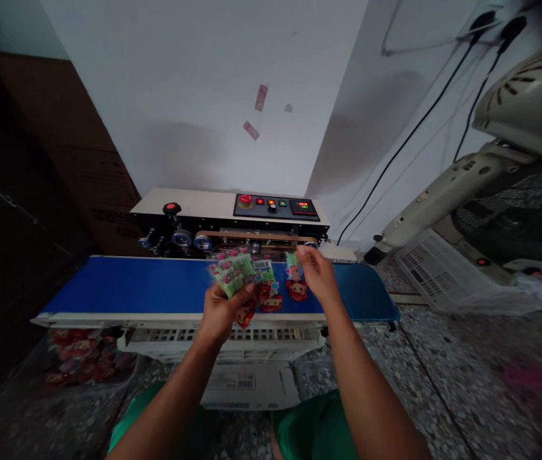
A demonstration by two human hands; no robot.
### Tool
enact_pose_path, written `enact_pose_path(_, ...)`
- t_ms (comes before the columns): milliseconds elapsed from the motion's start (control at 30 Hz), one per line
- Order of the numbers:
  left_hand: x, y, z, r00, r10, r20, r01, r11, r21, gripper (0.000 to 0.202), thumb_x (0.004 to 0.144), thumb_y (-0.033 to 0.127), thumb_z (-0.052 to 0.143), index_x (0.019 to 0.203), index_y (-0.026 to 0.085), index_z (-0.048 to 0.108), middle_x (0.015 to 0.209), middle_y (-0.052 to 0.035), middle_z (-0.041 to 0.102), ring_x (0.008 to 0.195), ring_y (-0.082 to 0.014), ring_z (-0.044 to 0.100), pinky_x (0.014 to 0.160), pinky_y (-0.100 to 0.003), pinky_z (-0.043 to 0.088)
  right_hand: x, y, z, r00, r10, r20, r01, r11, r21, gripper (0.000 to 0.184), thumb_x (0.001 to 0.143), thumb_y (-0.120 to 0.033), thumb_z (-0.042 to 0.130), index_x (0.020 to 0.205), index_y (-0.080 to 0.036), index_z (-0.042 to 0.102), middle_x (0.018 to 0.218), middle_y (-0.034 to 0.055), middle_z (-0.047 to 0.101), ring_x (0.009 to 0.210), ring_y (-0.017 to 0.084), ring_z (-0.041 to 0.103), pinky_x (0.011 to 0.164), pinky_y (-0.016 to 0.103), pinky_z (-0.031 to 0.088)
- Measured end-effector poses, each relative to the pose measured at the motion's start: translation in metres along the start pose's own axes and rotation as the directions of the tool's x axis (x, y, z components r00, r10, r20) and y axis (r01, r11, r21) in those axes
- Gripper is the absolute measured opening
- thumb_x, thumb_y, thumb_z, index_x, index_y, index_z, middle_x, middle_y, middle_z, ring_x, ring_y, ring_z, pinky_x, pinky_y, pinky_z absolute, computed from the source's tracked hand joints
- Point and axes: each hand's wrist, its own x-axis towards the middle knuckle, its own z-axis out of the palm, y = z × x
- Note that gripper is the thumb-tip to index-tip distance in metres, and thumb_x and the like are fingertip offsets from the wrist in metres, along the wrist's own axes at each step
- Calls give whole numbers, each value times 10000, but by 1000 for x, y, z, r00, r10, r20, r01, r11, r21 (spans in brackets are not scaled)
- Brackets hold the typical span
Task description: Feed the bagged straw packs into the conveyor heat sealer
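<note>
My left hand (223, 308) is closed around a stack of small printed packets (235, 273), green on top with red cartoon figures below. My right hand (317, 273) pinches the top of a single packet (295, 280) that lies on the blue conveyor belt (131, 285), close to the sealing slot. Another packet (265, 281) rests on the belt between my hands. The belt belongs to a band sealing machine (194, 206) with a control panel (276, 206) of red and green buttons and a lit display.
A clear bag of red packets (83, 354) lies on the speckled floor under the belt's left end. A pale fan (500, 147) and a plastic-covered grille (447, 275) stand at right. Black cables (414, 131) run down the white wall. Cardboard boxes (89, 166) are stacked at left.
</note>
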Motion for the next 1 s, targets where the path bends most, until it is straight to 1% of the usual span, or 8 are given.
enact_pose_path(100, -1, 1, 2, 1000, 11, 6, -11, 1000, -16, 270, 582, 243, 814, 824, 153, 736, 822, -53, 746, 732, -212, 688, 732, -340, 553, -22, -19, 18, 956, -101, 275, 2, 941, 340, 369, 848, -498, 484, 1047, -224, 630, 916, 33, 660, 806, 168, 592, 676, 251, 452)
enact_pose_path(167, -1, 2, 2, 1000, -1, 15, 1, 1000, -30, 267, 594, 242, 807, 834, 153, 734, 837, -54, 746, 740, -210, 689, 741, -338, 551, -31, -24, 25, 954, -124, 274, 14, 928, 372, 306, 831, -467, 529, 934, -206, 652, 782, 5, 629, 701, 140, 555, 619, 228, 427)
enact_pose_path(300, -2, 5, 3, 999, -36, 7, 36, 997, -62, 221, 585, 234, 814, 773, 158, 726, 750, -36, 737, 674, -196, 688, 684, -320, 561, -25, -10, 11, 999, -38, -36, 48, 944, 327, 319, 840, -469, 502, 903, -184, 629, 708, -15, 585, 634, 117, 507, 591, 214, 404)
enact_pose_path(433, -3, 6, 3, 996, -94, 14, 94, 992, -84, 266, 551, 247, 833, 767, 150, 711, 701, -39, 721, 630, -220, 686, 633, -355, 572, -6, 27, -28, 922, 119, -370, -91, 992, 92, 411, 834, -514, 457, 903, -148, 630, 685, 17, 610, 602, 140, 519, 569, 235, 400)
enact_pose_path(500, -3, 6, 4, 993, -111, 47, 114, 990, -87, 304, 550, 252, 834, 802, 145, 702, 719, -45, 719, 651, -242, 691, 647, -390, 574, 1, 45, -44, 891, 135, -434, -197, 975, -100, 390, 829, -466, 467, 907, -130, 648, 755, 68, 658, 672, 174, 564, 619, 257, 411)
enact_pose_path(633, -2, 3, 4, 993, -108, 36, 110, 993, -47, 338, 549, 252, 836, 826, 121, 693, 741, -58, 720, 659, -223, 686, 653, -366, 573, 9, 62, -53, 912, 191, -363, -345, 837, -426, 299, 839, -300, 460, 982, -131, 661, 915, 131, 692, 840, 223, 615, 723, 284, 405)
enact_pose_path(767, -2, 0, 4, 989, -145, 40, 147, 989, -29, 372, 543, 257, 839, 854, 124, 682, 760, -54, 724, 661, -208, 682, 639, -348, 569, 14, 55, -40, 937, 247, -248, -348, 732, -586, 290, 854, -249, 443, 1003, -121, 656, 925, 152, 691, 904, 240, 625, 737, 283, 400)
enact_pose_path(1000, -2, -3, 2, 992, -125, 31, 124, 991, 42, 419, 550, 278, 834, 920, 150, 684, 801, -52, 736, 696, -202, 686, 672, -320, 544, 17, 37, -19, 985, 138, -105, -170, 886, -431, 335, 885, -343, 422, 1031, -135, 639, 954, 133, 683, 921, 242, 616, 770, 302, 424)
